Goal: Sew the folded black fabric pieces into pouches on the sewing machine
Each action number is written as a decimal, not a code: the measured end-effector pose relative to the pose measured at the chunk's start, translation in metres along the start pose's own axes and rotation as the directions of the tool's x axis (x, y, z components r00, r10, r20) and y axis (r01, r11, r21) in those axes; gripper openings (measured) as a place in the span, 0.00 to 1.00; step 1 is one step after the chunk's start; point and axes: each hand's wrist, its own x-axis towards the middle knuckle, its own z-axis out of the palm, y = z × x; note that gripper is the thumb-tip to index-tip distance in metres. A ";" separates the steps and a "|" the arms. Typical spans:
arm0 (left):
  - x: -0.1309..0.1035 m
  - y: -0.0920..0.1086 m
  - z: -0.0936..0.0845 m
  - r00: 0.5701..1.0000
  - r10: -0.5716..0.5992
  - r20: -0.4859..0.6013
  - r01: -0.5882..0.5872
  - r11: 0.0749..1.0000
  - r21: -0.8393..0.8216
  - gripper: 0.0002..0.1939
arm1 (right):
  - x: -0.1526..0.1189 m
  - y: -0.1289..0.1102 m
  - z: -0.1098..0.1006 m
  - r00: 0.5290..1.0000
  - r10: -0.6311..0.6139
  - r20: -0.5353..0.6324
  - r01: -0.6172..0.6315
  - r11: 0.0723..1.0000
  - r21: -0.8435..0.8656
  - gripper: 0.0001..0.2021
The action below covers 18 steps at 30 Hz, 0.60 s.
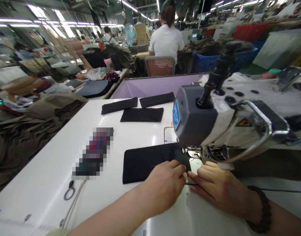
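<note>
Hands meet fingertip to fingertip, the left hand (165,185) and right hand (217,186) pressing flat on a black fabric piece (150,162) beneath the sewing machine (214,121), three more black pieces (141,114) lying beyond on the white desk (42,183).

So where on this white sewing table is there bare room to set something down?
Bare white table lies left of the pixelated object, and between the three black pieces and the black fabric. It is crowded under the sewing machine, where the left hand and right hand press that fabric.
</note>
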 end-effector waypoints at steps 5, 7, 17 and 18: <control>0.004 -0.009 0.007 0.998 -0.046 -0.045 0.047 0.999 0.010 0.07 | 0.002 0.003 0.003 0.999 0.041 -0.010 -0.041 0.997 -0.068 0.14; 0.006 -0.011 0.007 0.997 -0.055 -0.053 0.055 0.999 -0.001 0.07 | 0.003 0.004 0.005 0.998 0.058 -0.016 -0.059 0.993 -0.098 0.15; 0.016 -0.023 0.009 0.986 -0.085 -0.142 0.086 0.996 0.003 0.12 | 0.002 0.006 0.012 0.988 0.156 0.001 -0.151 0.963 -0.222 0.19; 0.016 -0.024 0.011 0.982 -0.089 -0.166 0.091 0.996 0.005 0.12 | 0.002 0.006 0.012 0.988 0.156 0.004 -0.151 0.963 -0.224 0.19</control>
